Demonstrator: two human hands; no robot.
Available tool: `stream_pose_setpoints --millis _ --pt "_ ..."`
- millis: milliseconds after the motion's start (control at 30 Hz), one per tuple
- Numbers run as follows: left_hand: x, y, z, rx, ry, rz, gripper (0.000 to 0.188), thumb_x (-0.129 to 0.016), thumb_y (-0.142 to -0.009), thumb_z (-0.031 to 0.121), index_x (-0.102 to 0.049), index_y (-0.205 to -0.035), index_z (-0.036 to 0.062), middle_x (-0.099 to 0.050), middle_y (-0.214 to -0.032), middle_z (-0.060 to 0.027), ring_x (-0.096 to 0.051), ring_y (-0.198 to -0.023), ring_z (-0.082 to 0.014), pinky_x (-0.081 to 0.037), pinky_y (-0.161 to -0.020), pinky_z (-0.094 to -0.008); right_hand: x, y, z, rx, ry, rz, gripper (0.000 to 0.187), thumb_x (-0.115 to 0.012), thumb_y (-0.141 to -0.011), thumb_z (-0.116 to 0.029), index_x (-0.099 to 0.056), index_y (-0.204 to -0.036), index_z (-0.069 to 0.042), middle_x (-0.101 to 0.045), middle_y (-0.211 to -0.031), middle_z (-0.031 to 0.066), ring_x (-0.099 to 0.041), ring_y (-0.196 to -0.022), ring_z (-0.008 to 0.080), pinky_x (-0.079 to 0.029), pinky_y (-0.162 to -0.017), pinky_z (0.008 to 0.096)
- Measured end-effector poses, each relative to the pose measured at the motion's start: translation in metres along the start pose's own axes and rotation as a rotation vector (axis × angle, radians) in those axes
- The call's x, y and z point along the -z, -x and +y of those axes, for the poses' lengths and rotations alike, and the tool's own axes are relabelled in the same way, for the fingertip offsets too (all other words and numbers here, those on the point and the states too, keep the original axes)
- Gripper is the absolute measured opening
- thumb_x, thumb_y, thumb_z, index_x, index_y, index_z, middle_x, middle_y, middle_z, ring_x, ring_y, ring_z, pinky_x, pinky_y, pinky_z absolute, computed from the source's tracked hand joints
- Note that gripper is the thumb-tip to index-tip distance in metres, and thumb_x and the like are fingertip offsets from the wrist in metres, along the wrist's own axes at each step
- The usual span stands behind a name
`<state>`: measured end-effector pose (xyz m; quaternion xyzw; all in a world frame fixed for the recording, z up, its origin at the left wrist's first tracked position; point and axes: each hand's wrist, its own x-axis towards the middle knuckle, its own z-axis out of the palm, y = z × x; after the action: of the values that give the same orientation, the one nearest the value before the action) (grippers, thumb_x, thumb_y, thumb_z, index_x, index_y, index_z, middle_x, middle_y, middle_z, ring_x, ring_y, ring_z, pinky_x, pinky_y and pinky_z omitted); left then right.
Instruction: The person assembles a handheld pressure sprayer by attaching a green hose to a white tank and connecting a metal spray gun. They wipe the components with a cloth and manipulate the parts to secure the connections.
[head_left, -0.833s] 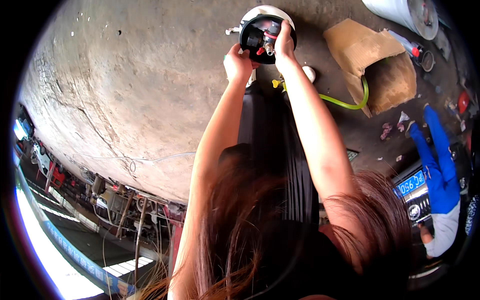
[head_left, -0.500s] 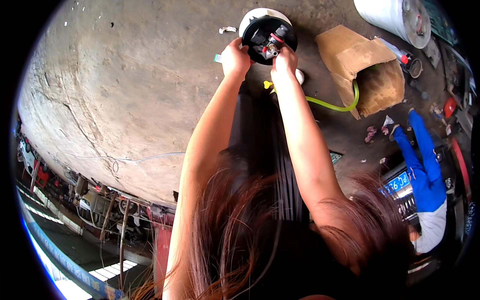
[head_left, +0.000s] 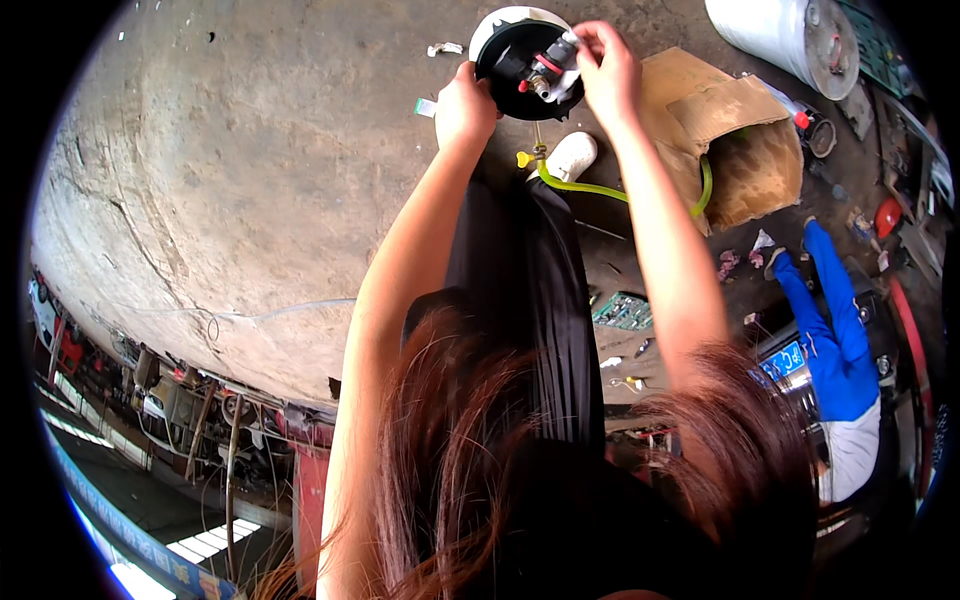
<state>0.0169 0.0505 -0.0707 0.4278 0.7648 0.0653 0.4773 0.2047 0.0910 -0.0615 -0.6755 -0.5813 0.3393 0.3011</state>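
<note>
A round black lid (head_left: 500, 102) with a dark cylindrical valve, a red ring and a brass fitting (head_left: 541, 86) sits in front of me, a white rounded part (head_left: 520, 15) behind it. My left hand (head_left: 466, 108) is closed on the lid's left rim. At the right side, my right hand (head_left: 612, 75) has its thumb and fingers bent toward the valve's pale upper end; what they pinch is too small to make out. Below the lid, a yellow-green hose (head_left: 585, 187) with a yellow tap (head_left: 525, 159) runs beside my white shoe (head_left: 572, 155).
An open cardboard box (head_left: 690, 100) stands at right, the hose reaching its opening. Beyond it is a white drum (head_left: 775, 40). A person in blue trousers (head_left: 840, 360) leans by a vehicle at lower right. A green circuit board (head_left: 625, 311) and litter lie on the concrete floor.
My right hand has moved from the lid's lower right edge up to its right side, uncovering the shoe, tap and hose. The left hand keeps its hold on the rim.
</note>
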Motion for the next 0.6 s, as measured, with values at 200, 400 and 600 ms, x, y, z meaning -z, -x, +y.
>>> stream_pose_setpoints --millis 200,400,600 --pt "-0.002 0.005 0.013 0.065 0.009 -0.093 0.019 -0.042 -0.094 0.012 -0.047 -0.108 0.0002 -0.067 -0.075 -0.0157 -0.068 -0.057 -0.0236 -0.055 -0.051 -0.032 0.019 -0.048 0.0 -0.002 -0.06 -0.35 0.012 -0.07 -0.075 -0.006 -0.062 -0.085 -0.005 -0.059 -0.076 0.004 -0.055 -0.067 0.0109 -0.046 -0.062 0.0261" --pt "-0.01 0.002 0.014 0.29 0.317 -0.211 0.029 -0.036 -0.096 0.017 -0.048 -0.093 -0.009 -0.065 -0.065 -0.0196 -0.066 -0.053 -0.0298 -0.055 -0.046 -0.033 0.015 -0.076 -0.007 0.088 -0.022 -0.588 0.027 -0.075 -0.071 -0.01 -0.05 -0.08 -0.003 -0.056 -0.074 0.0104 -0.054 -0.067 0.0202 -0.045 -0.061 0.0334" --pt "-0.019 0.004 0.005 0.186 -0.067 -0.023 0.035 -0.04 -0.094 0.023 -0.056 -0.091 -0.0071 -0.066 -0.077 -0.0247 -0.067 -0.072 -0.0359 -0.054 -0.068 -0.04 0.009 -0.006 0.037 -0.027 -0.027 -0.198 0.032 -0.073 -0.08 -0.021 -0.046 -0.076 -0.005 -0.05 -0.058 0.0041 -0.046 -0.053 0.0135 -0.039 -0.049 0.0307"
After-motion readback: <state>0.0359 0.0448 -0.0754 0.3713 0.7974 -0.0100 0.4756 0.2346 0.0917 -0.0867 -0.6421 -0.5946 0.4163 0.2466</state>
